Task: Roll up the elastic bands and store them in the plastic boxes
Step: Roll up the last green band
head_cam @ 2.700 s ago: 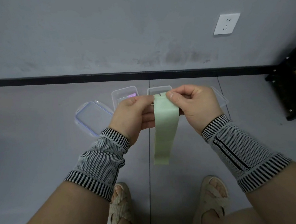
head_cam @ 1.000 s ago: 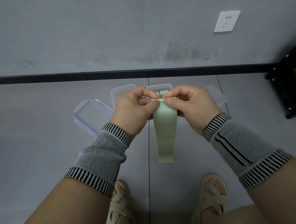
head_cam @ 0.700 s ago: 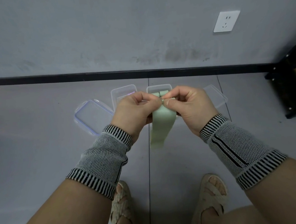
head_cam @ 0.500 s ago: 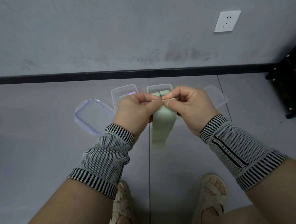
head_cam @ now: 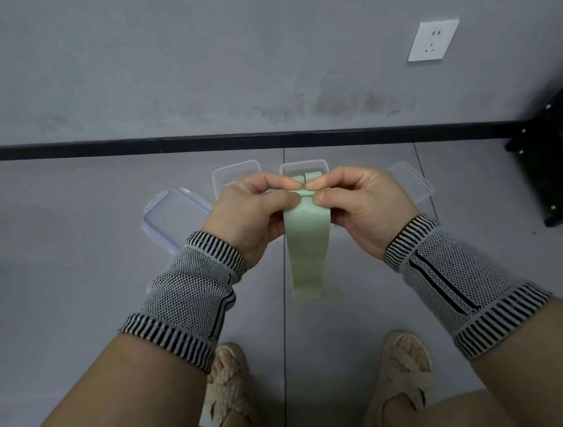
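Head view: both hands' fingers (head_cam: 289, 198) pinch green band (head_cam: 307, 242) top edge; tail hangs free.

top end of the pale green elastic band (head_cam: 308, 245) buried between the thumbs and curled fingers of the left hand (head_cam: 251, 212) and right hand (head_cam: 363, 205); rolled or flat there, impossible to tell. near halves of two clear plastic boxes (head_cam: 234, 171) on the floor blocked by both hands. contents of the right box (head_cam: 303, 167) too small to make out. black rack (head_cam: 557, 166) cut off at right edge. forearms and sandals (head_cam: 398, 391) cropped at bottom.
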Demonstrator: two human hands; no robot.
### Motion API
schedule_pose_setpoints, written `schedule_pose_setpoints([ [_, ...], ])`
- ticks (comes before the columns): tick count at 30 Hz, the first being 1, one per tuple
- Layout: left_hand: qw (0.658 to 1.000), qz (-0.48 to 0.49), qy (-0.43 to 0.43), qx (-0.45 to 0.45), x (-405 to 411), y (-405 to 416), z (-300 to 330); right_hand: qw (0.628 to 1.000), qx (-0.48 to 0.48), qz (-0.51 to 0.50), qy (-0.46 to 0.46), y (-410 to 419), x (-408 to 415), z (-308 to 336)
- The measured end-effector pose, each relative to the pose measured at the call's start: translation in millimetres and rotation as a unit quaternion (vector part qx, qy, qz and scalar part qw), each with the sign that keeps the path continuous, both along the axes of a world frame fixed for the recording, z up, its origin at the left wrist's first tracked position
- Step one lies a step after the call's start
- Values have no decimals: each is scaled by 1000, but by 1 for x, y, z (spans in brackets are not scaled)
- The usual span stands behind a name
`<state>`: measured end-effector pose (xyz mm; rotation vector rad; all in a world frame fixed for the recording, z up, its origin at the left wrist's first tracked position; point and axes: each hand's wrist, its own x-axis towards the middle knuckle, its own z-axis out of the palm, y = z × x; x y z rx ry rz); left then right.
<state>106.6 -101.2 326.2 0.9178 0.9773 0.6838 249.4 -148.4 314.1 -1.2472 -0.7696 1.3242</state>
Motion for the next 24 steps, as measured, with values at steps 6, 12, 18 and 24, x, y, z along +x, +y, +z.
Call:
schedule_pose_setpoints([
  [6, 999, 15, 18, 26, 4, -2, -3, 994, 32, -22, -103, 0, 2, -6],
  [12, 991, 24, 84, 101, 5, -2, -5, 1000, 13, 0, -16, -1, 3, -3],
  [18, 992, 35, 65, 103, 5, -1, -7, 997, 0, -26, -72, -1, 8, -6],
  [24, 989, -3, 126, 77, 3, -1, -3, 997, 26, -33, -61, -1, 9, -9],
])
